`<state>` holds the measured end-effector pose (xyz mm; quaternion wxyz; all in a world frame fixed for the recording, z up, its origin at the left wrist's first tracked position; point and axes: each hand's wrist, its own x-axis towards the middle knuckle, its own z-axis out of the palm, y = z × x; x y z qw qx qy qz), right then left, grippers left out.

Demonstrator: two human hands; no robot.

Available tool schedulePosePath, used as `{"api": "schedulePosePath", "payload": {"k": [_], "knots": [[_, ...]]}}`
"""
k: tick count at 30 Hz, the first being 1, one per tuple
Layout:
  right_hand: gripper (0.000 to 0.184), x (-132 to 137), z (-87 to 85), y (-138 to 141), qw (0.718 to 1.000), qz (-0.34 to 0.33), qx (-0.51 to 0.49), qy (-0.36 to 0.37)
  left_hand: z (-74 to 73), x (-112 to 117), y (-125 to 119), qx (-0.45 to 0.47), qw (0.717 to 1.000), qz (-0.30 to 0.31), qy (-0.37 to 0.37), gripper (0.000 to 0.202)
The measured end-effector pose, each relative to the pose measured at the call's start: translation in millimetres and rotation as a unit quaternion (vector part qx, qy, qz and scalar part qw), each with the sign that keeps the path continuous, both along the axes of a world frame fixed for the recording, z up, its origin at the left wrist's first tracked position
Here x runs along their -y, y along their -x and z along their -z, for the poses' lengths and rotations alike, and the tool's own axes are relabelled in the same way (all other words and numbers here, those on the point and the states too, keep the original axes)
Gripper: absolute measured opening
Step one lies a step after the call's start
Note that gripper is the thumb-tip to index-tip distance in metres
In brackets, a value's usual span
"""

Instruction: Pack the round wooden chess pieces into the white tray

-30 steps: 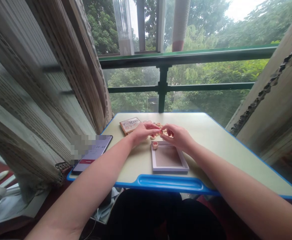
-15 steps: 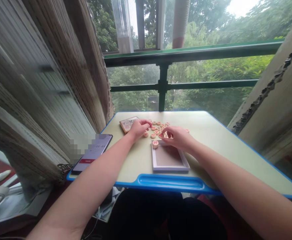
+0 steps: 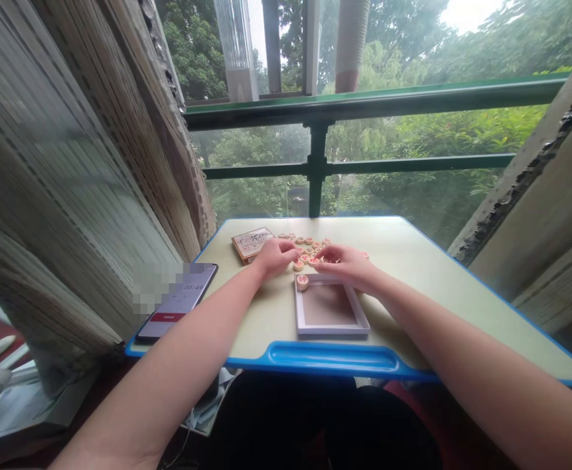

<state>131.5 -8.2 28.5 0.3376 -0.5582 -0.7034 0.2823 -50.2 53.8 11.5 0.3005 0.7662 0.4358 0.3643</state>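
My left hand (image 3: 276,256) reaches in from the left, its thumb and fingers drawn together at the edge of a group of round wooden Chinese chess pieces (image 3: 304,259). Whether a piece is between those fingertips is hard to see. Across from it, my right hand (image 3: 350,266) is curled, with thumb and index finger on a red-marked chess piece (image 3: 314,262). Below the hands lies a shallow white box tray (image 3: 332,331). One larger chess piece (image 3: 302,282) rests in its upper left corner. Part of the group is hidden behind my right fingers.
A decorated box lid (image 3: 250,243) lies left of the pieces. A phone (image 3: 180,307) showing a timer sits at the table's left edge. The pale table (image 3: 413,307) has a blue rim and a blue front groove (image 3: 334,357). Curtains and a green railing stand around it.
My left fingers have come lower and closer together at the pieces. My right fingers have closed in on a piece near the tray's top edge. The view has shifted slightly.
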Motion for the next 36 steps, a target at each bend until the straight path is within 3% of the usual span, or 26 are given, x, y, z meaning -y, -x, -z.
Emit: {"api": "schedulePosePath", "payload": {"k": [7,12,21,29,32,36], "knots": [[0.025,1.6,-5.8,-0.7,0.997,0.027,0.073,-0.023,3.0,-8.4,4.0,-0.02,0.999,-0.035,-0.033,0.027],[0.028,-1.6,-4.2,-2.0,0.997,0.039,0.073,-0.003,10.1,-14.3,5.2,-0.052,0.993,-0.071,-0.075,0.029],[0.022,-19.4,13.6,0.1,0.978,0.124,0.162,-0.053,14.6,-18.7,2.3,-0.149,0.969,-0.074,-0.18,0.022],[0.023,-22.2,8.4,-16.5,0.987,0.092,0.123,-0.05,16.1,-17.3,1.0,-0.155,0.968,-0.064,-0.184,0.021],[0.028,-29.2,3.1,-37.7,0.979,0.174,0.08,-0.069,16.5,-17.3,1.4,-0.162,0.969,-0.054,-0.181,0.019],[0.033,-40.7,5.4,-68.2,0.936,0.29,0.179,-0.091,16.7,-17.6,2.3,-0.169,0.969,-0.047,-0.176,0.021]]}}
